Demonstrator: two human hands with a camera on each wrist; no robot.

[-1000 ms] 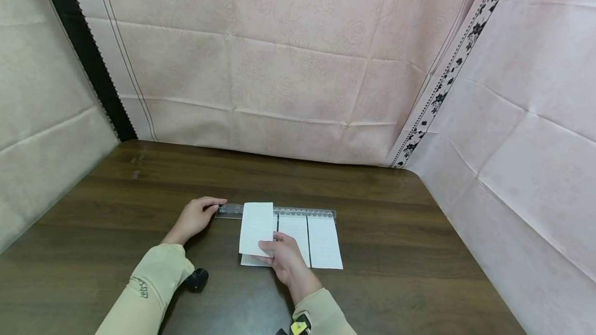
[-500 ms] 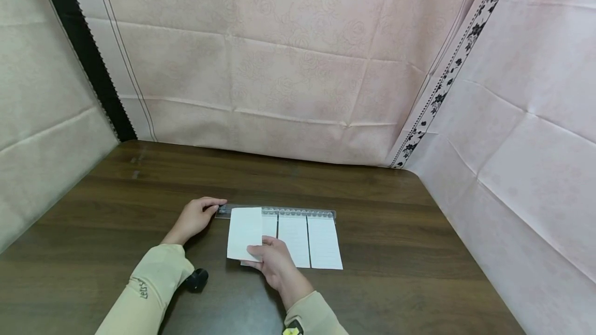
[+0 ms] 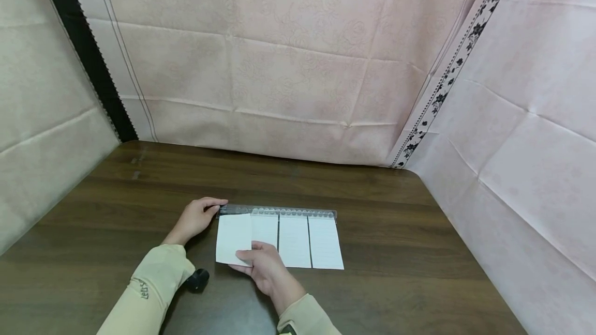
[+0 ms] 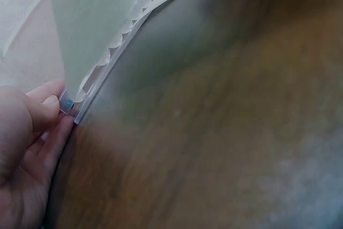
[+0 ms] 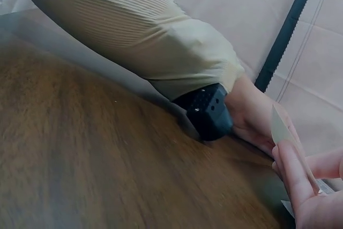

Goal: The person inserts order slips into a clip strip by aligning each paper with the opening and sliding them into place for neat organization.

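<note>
With thumb and fingers, my left hand (image 3: 197, 217) pinches the left end of a clear plastic strip (image 3: 237, 210) on the table. The left wrist view shows this grip at the end of the strip (image 4: 110, 71), which has a scalloped row along it. My right hand (image 3: 265, 265) holds a white card (image 3: 233, 239) by its lower right corner, thumb on top and fingers beneath. That card stands just below the strip's left part; whether it touches the strip cannot be told. Further right, several white lined cards (image 3: 293, 242) lie side by side against the strip.
The brown wood-grain table (image 3: 396, 237) spreads around the hands. Pale cloth (image 3: 279, 76) hangs behind it and at both sides. A black wrist camera (image 3: 197, 280) sits on the left sleeve, close above the table.
My right hand has moved left and toward me with the white card, from over the leftmost lined card to the strip's left end, uncovering that card. The left hand keeps its place.
</note>
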